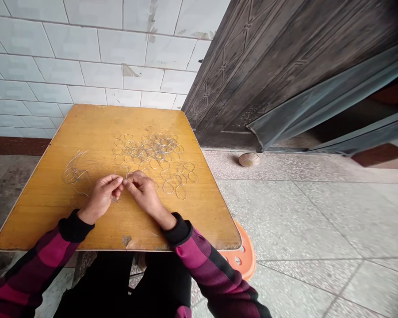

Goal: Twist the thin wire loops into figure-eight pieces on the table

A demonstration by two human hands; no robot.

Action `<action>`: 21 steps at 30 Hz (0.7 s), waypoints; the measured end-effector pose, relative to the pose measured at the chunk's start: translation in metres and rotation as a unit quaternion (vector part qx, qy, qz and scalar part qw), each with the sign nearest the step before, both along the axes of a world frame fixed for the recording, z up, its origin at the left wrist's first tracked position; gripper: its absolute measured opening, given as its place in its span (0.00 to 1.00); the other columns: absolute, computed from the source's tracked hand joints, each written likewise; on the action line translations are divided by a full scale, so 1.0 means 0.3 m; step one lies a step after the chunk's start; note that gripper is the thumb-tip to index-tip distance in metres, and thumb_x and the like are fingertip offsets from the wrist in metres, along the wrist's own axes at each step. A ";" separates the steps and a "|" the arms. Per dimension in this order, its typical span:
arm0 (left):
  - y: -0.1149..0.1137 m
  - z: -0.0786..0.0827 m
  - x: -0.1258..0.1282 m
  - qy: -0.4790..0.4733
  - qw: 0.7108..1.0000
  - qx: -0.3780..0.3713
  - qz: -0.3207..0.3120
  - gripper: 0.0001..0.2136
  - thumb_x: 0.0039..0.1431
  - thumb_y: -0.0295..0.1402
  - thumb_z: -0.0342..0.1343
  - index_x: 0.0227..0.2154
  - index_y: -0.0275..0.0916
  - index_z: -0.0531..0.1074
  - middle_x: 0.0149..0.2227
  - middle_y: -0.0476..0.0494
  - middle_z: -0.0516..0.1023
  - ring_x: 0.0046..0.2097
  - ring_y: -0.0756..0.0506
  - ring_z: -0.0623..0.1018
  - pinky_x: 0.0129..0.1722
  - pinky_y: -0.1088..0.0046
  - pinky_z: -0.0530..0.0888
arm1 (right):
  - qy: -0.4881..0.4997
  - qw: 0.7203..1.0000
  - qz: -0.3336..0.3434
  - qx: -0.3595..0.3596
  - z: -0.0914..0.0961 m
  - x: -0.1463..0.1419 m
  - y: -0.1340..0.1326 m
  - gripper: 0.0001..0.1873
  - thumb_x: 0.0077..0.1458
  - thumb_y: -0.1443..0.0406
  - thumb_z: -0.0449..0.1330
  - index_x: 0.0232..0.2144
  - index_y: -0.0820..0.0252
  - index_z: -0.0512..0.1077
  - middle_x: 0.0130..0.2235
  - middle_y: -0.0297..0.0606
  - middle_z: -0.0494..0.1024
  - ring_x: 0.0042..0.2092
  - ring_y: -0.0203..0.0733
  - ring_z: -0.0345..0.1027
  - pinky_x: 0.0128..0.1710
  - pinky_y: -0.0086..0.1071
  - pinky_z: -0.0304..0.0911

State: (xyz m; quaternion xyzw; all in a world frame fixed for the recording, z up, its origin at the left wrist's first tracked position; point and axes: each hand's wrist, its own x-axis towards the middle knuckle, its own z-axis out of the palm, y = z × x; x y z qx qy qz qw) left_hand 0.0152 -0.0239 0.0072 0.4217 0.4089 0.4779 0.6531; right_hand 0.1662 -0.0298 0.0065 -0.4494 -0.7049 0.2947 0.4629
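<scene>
My left hand (pixel 102 194) and my right hand (pixel 143 191) meet fingertip to fingertip over the middle of a small wooden table (pixel 53 221). Both pinch a thin piece of wire (pixel 124 176) between thumb and fingers; it is too fine to see its shape. Beyond my right hand lies a spread of several bent wire loops (pixel 152 154). To the left of my left hand sits a bundle of straighter wire pieces (pixel 74 172). Both sleeves are pink and black.
The table stands against a white tiled wall (pixel 86 66). A dark carved door (pixel 268 66) is at the right. An orange plastic stool (pixel 243 258) pokes out under the table's right corner. A small round object (pixel 248 159) lies on the floor by the door.
</scene>
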 end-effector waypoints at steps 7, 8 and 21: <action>0.012 0.007 -0.021 -0.038 0.998 -0.052 0.018 0.12 0.45 0.36 0.66 0.24 0.34 0.71 0.21 0.51 0.70 0.21 0.56 0.66 0.19 0.82 0.62 | -0.025 0.998 0.047 0.043 0.032 0.049 0.002 0.09 0.59 0.60 0.57 0.31 0.57 0.73 0.33 0.38 0.76 0.36 0.39 0.70 0.37 0.34 0.64; 0.014 0.009 -0.024 -0.045 0.997 -0.057 0.022 0.11 0.45 0.35 0.67 0.25 0.34 0.71 0.21 0.51 0.70 0.21 0.56 0.66 0.19 0.82 0.62 | -0.007 0.999 0.044 0.029 0.030 0.051 0.001 0.08 0.59 0.60 0.57 0.33 0.57 0.73 0.34 0.38 0.76 0.34 0.38 0.70 0.35 0.33 0.65; 0.013 0.017 -0.032 -0.051 0.998 -0.045 0.011 0.10 0.47 0.36 0.65 0.26 0.34 0.73 0.23 0.50 0.71 0.22 0.56 0.66 0.20 0.81 0.62 | 0.272 0.935 0.052 -0.220 -0.010 0.016 0.021 0.18 0.51 0.52 0.62 0.36 0.58 0.66 0.28 0.30 0.76 0.21 0.30 0.70 0.19 0.23 0.67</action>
